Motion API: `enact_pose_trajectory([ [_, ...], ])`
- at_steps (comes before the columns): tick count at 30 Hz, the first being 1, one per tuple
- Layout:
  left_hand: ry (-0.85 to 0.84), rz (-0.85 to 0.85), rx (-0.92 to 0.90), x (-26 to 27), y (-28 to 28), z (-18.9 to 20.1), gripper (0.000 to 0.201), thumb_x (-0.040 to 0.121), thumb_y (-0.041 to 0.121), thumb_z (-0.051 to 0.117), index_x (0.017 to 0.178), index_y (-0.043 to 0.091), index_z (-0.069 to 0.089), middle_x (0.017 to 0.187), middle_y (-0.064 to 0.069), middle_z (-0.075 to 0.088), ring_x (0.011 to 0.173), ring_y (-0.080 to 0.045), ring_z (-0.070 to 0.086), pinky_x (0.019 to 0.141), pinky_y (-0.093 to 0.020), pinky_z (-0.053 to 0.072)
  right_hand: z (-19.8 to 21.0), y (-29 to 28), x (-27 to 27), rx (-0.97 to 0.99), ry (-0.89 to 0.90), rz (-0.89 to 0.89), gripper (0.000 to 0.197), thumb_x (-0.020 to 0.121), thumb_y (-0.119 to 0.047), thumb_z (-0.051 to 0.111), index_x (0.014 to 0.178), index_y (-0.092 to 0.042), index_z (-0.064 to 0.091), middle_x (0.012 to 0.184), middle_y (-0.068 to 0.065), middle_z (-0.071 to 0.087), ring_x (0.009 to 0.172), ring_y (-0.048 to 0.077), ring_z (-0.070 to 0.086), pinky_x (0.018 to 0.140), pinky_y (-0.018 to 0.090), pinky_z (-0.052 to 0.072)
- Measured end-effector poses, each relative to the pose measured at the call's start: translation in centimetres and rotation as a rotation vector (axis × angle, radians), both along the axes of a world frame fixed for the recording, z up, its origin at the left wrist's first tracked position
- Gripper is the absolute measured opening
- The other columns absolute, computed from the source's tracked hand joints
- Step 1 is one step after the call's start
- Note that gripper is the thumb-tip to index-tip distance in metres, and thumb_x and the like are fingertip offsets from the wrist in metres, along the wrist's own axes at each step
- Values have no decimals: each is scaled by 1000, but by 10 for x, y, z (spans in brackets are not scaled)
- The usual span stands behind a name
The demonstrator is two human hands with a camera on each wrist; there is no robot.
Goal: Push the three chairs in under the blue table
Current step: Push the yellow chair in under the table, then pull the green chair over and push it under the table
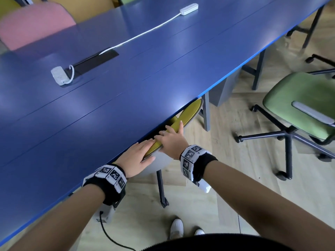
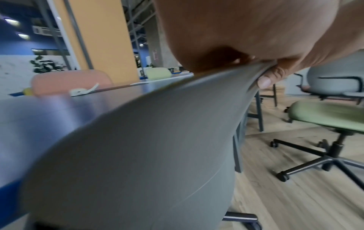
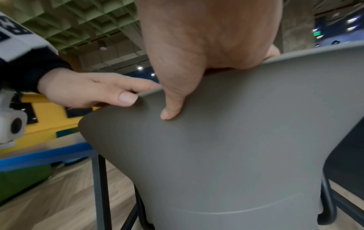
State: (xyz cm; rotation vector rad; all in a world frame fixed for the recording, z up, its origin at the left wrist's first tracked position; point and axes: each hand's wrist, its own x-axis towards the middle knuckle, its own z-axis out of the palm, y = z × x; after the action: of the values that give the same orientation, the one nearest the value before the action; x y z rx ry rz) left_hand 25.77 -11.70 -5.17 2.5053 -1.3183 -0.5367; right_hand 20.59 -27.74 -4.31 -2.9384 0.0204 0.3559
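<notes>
1. Head view: 2 bare hands rest on the top edge of a chair (image 1: 188, 113) with a yellow front cushion and a grey back shell. The chair stands tight against the near edge of the blue bench (image 1: 126, 73), its seat hidden underneath.
2. The left hand (image 1: 137, 158) lies flat on the backrest top, fingers (image 1: 145, 144) straight and together, thumb spread along the grey shell. It presses rather than clamps.
3. The right hand (image 1: 172, 138) sits just beside it, further along the edge. Its fingers (image 1: 167, 128) fold over the top onto the yellow side, and in the right wrist view the thumb (image 3: 171, 107) presses the grey shell, so this hand grips the backrest.
4. To finish this push well, I judge it best to keep both hands level and press straight toward the bench, so the chair does not swivel. Stop as the backrest meets the bench edge, where fingers could be pinched.
5. A green chair (image 1: 301, 104) on castors stands well apart on the wooden floor to the right, not pushed in.
6. A 3rd chair to be pushed in cannot be made out for certain.
</notes>
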Motion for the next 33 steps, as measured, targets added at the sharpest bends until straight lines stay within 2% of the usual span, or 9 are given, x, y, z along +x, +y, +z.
enact_pose_trajectory([
  [3, 2, -61, -21, 3, -17, 10, 51, 90, 40, 36, 136, 17, 33, 143, -2, 42, 120, -25, 49, 98, -39, 43, 4, -8, -11, 27, 13, -25, 58, 92, -48, 43, 142, -21, 28, 152, 4, 30, 144, 25, 13, 113, 60, -6],
  [7, -67, -148, 0, 9, -45, 16, 43, 95, 28, 40, 136, 15, 36, 144, -6, 39, 115, -34, 51, 94, -45, 45, 9, -29, -34, 73, 4, -152, 63, 92, -42, 48, 144, -22, 19, 157, 2, 17, 146, 22, 5, 115, 57, -3],
  [9, -105, -208, -40, 7, -65, 20, 41, 95, 21, 43, 135, 13, 38, 142, -7, 40, 113, -34, 52, 94, -42, 43, 11, -43, -52, 80, -13, -244, 64, 92, -41, 50, 144, -23, 19, 157, 4, 15, 146, 23, 5, 117, 55, 0],
  [13, -155, -351, -74, -1, -111, 22, 44, 91, 10, 46, 134, 11, 39, 143, -6, 39, 124, -28, 43, 104, -38, 33, 13, -72, -98, 88, -26, -445, 61, 92, -42, 48, 143, -22, 23, 156, 6, 17, 145, 24, 9, 117, 52, 3],
  [20, -175, -586, -86, -39, -193, 17, 45, 89, 8, 42, 134, 16, 40, 144, -3, 38, 128, -24, 38, 107, -38, 27, 14, -118, -199, 97, -67, -837, 56, 92, -44, 48, 140, -23, 31, 154, 5, 25, 142, 24, 18, 116, 50, 13],
  [24, -231, -749, -230, -76, -241, 17, 45, 81, 16, 29, 110, 13, 63, 115, -7, 64, 112, -26, 55, 98, -38, 38, 13, -143, -260, 73, -132, -1063, 46, 92, -42, 48, 133, -23, 42, 148, 5, 37, 135, 25, 34, 111, 42, 26],
  [26, -243, -811, -301, -98, -267, 18, 49, 75, 21, 26, 92, 12, 70, 94, -8, 72, 98, -26, 64, 90, -32, 40, 13, -158, -285, 60, -193, -1162, 40, 92, -40, 49, 128, -20, 49, 141, 4, 47, 127, 26, 44, 104, 40, 33],
  [29, -270, -866, -360, -127, -301, 19, 43, 72, 20, 30, 77, 13, 72, 79, -5, 73, 83, -24, 67, 79, -30, 30, 14, -183, -313, 37, -298, -1277, 32, 93, -34, 49, 118, -16, 58, 127, 6, 60, 116, 28, 53, 94, 40, 40],
  [33, -265, -884, -403, -161, -342, 21, 40, 72, 19, 31, 72, 15, 70, 71, 0, 72, 72, -21, 66, 75, -29, 31, 14, -222, -342, 7, -438, -1401, 24, 94, -26, 49, 103, -11, 65, 106, 12, 68, 98, 34, 61, 85, 41, 46],
])
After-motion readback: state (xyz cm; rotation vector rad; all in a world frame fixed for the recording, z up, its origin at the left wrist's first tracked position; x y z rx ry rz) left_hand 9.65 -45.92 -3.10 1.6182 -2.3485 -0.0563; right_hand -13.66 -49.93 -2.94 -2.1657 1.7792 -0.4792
